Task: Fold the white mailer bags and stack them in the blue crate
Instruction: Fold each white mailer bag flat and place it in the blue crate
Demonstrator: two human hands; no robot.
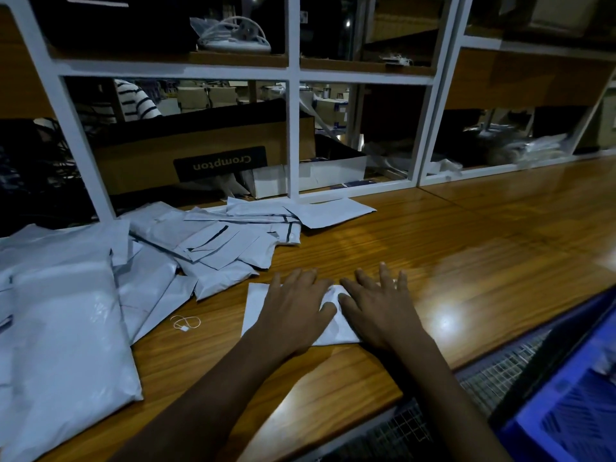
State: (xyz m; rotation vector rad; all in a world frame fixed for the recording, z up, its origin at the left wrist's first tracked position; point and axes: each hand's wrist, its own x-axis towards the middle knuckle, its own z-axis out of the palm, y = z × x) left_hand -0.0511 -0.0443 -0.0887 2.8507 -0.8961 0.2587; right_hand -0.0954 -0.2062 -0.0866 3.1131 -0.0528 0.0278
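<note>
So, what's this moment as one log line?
step: flattening mailer bag | left hand: flat on it | right hand: flat on it | blue crate: lower right

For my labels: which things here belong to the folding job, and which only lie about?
Job: mailer bag pressed flat by left hand and right hand; pile of mailer bags; blue crate.
Lying about: white string loop; Crompton box.

We stand at a warehouse packing station: white mailer bags (206,248) heaped on the wooden tabletop (483,248) left of the left grip (293,308), cardboard boxes (150,161) in white-framed shelving (293,128) beyond it, a blue crate (573,411) off right.
</note>
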